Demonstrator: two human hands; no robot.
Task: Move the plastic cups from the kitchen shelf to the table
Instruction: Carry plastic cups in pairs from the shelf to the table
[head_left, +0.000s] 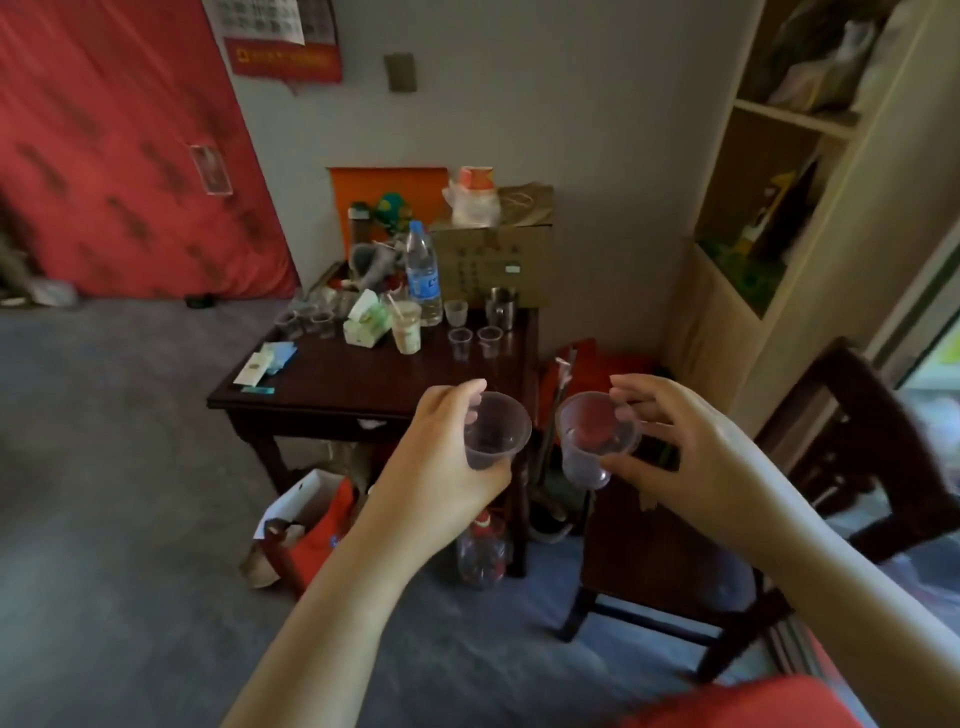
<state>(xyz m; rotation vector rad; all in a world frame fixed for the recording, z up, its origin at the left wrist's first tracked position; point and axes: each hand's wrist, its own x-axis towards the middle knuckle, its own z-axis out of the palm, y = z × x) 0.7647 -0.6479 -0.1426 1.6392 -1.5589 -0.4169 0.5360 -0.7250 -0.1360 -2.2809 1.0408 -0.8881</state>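
Observation:
My left hand (441, 457) holds a clear plastic cup (497, 431) by its side, upright. A second clear plastic cup (592, 441) is pinched at its rim by my right hand (680, 447) and tilts slightly. Both cups hang in the air in front of the near right corner of the dark wooden table (332, 384). On the table's far right stand two clear cups (460, 343) (489, 340) side by side, with a frosted one (456, 312) behind them. Several more clear cups (311, 319) are grouped at the far left.
A water bottle (422, 270), a drink cup with a straw (406, 330), a metal cup (501, 306), cartons and a cardboard box (493, 260) crowd the table's back. A dark chair (727, 545) stands right, under a shelf unit (779, 208). Bags and an oil bottle (483, 551) lie on the floor.

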